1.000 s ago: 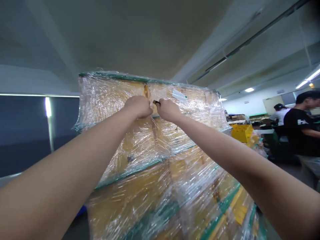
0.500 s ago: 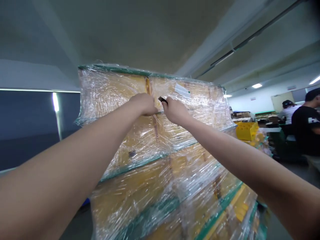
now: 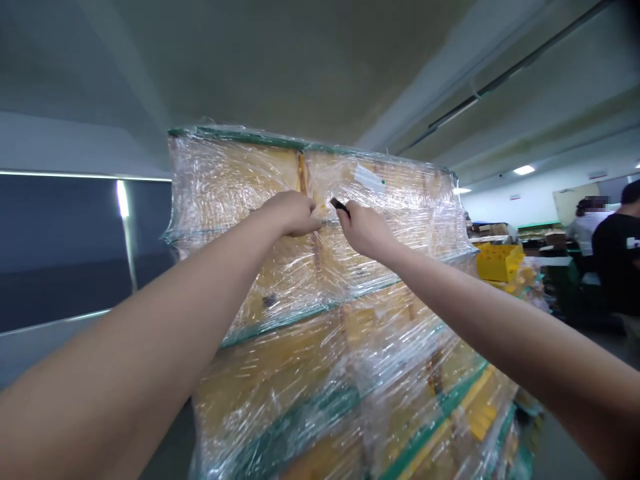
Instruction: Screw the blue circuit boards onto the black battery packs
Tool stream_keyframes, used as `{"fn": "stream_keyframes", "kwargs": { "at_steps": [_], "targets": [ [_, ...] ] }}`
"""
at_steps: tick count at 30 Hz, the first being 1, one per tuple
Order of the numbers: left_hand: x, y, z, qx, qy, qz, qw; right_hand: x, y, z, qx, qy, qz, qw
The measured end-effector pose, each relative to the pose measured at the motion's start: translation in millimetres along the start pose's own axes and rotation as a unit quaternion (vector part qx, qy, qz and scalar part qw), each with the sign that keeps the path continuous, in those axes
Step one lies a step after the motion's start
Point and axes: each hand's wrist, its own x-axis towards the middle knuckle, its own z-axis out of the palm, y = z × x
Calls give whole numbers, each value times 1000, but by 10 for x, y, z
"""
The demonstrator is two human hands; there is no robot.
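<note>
A tall stack of yellow-brown boxes with green layer edges stands in front of me, bound in clear stretch wrap (image 3: 280, 393). My left hand (image 3: 294, 213) is closed at the upper face, its fingers pinching the wrap near the seam between two boxes. Just to the right, my right hand (image 3: 365, 230) grips a small dark tool that looks like a utility knife (image 3: 341, 205). Its tip points up and left, close to the film; I cannot tell whether it touches. Above my right hand, a white label (image 3: 369, 179) shows on the stack.
A yellow bin (image 3: 500, 261) sits right of the stack, among bagged goods. Farther right are a person in a black shirt (image 3: 617, 257) and another in white. Dark window panels (image 3: 60, 253) line the left side, under a low ceiling.
My right hand has moved slightly right with the dark tool, widening the gap between my hands. My left hand stays at the wrap. The view has shifted a little.
</note>
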Motion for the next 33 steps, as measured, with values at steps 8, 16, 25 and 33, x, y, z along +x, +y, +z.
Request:
{"fn": "stream_keyframes", "kwargs": {
  "at_steps": [8,16,25,33],
  "targets": [
    [-214,34,-29,6,-14,6,1000,-153,-189,370,9,-85,24,996],
    [-299,245,-8,14,-17,-23,1000,-561,66,205,-6,-123,24,992],
    [-445,277,59,16,-29,28,999,-166,-211,108,1,-39,37,999],
    [-440,374,99,2,-46,33,998,-913,-21,450,7,-122,62,991]
  ]
}}
